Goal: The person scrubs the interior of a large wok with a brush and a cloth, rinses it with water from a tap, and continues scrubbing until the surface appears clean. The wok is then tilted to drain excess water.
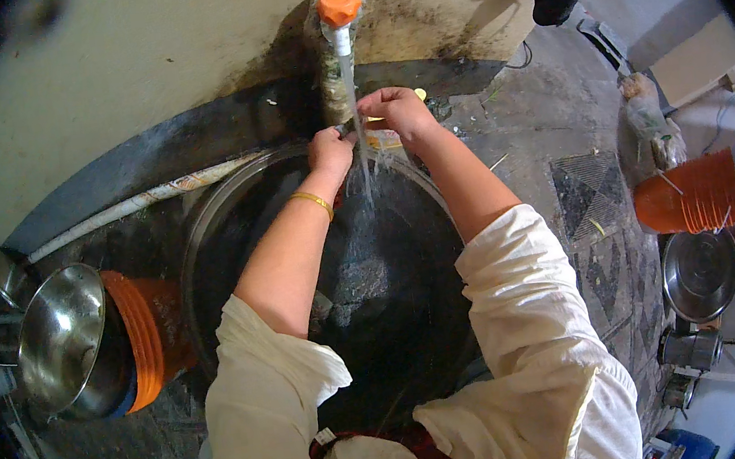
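My left hand [331, 152] is at the far side of a large round vat [201, 230], its fingers closed on a small dark object [346, 126] that I cannot identify. Close by on the right, my right hand [401, 115] has its fingers bent beside the falling water; whether they hold anything is unclear. A stream of water [348, 83] runs from a wall tap with an orange handle [339, 8], past both hands and into the dark vat. Behind the hands, a yellow item [386, 137] is partly hidden.
An orange bucket [143, 334] with a steel bowl [66, 335] stands left of the vat. A pale pipe [156, 196] runs along the wall base. At right are a floor grate [589, 196], stacked orange buckets [693, 192] and a round metal pan [703, 275].
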Motion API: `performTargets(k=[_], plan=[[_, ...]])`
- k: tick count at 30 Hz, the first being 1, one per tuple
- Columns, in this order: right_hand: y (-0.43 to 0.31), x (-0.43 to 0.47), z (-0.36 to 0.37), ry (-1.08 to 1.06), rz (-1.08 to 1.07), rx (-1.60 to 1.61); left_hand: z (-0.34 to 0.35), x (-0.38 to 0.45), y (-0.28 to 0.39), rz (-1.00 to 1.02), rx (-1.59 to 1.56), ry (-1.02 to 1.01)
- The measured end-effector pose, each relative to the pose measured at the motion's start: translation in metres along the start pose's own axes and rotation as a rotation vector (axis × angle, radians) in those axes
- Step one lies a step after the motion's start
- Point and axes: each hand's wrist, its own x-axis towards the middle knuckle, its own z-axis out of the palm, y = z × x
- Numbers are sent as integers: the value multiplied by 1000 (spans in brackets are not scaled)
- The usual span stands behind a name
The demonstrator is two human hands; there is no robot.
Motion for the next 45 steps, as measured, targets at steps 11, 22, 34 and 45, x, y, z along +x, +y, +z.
performTargets(k=[11, 22, 34, 45], plan=[[94, -51, -39, -63, 261, -191, -12, -30, 46, -361, -756, -114], [110, -59, -31, -51, 41, -503, -33, -31, 28, -464, -975, -60], [0, -128, 4, 87, -452, -1098, -146, -98, 61, -234, -401, -348], [-213, -151, 37, 443, -1234, -1293, -306, -286, 46, 67, -183, -204]])
